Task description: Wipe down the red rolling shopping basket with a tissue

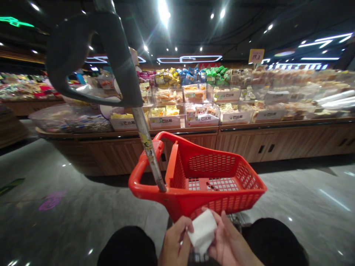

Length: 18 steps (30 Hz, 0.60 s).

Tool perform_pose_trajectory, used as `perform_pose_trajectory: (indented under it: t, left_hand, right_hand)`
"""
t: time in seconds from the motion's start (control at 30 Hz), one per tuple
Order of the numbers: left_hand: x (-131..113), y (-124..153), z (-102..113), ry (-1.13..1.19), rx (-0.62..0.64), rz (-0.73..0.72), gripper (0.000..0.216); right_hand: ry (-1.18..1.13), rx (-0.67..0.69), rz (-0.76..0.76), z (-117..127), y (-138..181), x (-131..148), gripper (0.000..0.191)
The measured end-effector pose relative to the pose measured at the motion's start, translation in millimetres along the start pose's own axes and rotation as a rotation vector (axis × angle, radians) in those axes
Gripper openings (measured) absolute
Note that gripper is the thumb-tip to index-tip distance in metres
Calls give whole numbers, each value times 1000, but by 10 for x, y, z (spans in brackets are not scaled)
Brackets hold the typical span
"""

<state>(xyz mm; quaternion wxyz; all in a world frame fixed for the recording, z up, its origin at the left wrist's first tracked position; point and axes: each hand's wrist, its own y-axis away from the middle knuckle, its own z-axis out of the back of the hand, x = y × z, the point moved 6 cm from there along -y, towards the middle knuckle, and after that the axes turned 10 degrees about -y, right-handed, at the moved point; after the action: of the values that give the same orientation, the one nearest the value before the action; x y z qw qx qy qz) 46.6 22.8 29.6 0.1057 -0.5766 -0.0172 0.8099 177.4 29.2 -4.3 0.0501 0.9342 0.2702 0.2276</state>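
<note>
A white tissue (203, 229), folded and slightly crumpled, is held between my two hands at the bottom middle. My left hand (175, 240) pinches its left edge between thumb and fingers. On the other side, my right hand (226, 238) grips it with the fingers partly behind it. Just beyond my hands stands a red plastic shopping cart (219, 197) with a perforated basket. From its left end rises a metal pole (146, 142), topped by a large dark grey loop handle (122, 59).
Past the cart runs a wooden display counter (238, 142) with clear bins of packaged snacks (168, 96). A price sign (256, 56) stands above it at the right. My dark-clad knees (127, 247) flank my hands, and grey shiny floor (83, 210) lies around.
</note>
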Motion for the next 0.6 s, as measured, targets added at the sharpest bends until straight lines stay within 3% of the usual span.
perform_pose_trajectory:
  t: [0.1, 0.17, 0.2, 0.27, 0.33, 0.37, 0.43, 0.53, 0.6]
  left_hand:
    - [-182, 22, -22, -228, 1, -174, 14]
    - [-272, 27, -35, -348, 53, -271, 19]
    - [-310, 20, 28, -415, 7, -314, 24]
    - [-415, 12, 320, -574, -278, -427, 34]
    - [-540, 29, 659, -756, -608, -578, 39]
    - [-591, 19, 791, -848, -716, -650, 42]
    - [-613, -98, 1020, -1012, -825, -609, 44]
    - [-602, -300, 1135, -1202, -773, -535, 34]
    - [-588, -353, 1125, -1240, -747, -523, 26]
  right_hand:
    - [-15, -66, 7, 0, -48, -115, 44]
    - [47, -142, 113, 25, -62, -21, 35]
    - [118, -177, 217, 24, -54, 108, 31]
    - [395, -213, 510, -74, -3, 486, 21]
    - [889, -139, 834, -379, 50, 821, 9]
    - [1114, -79, 994, -563, 62, 908, 11]
    - [1401, 34, 1218, -863, 9, 915, 32]
    - [1683, 115, 1235, -1052, -240, 653, 45]
    - [1791, 115, 1138, -995, -379, 461, 52]
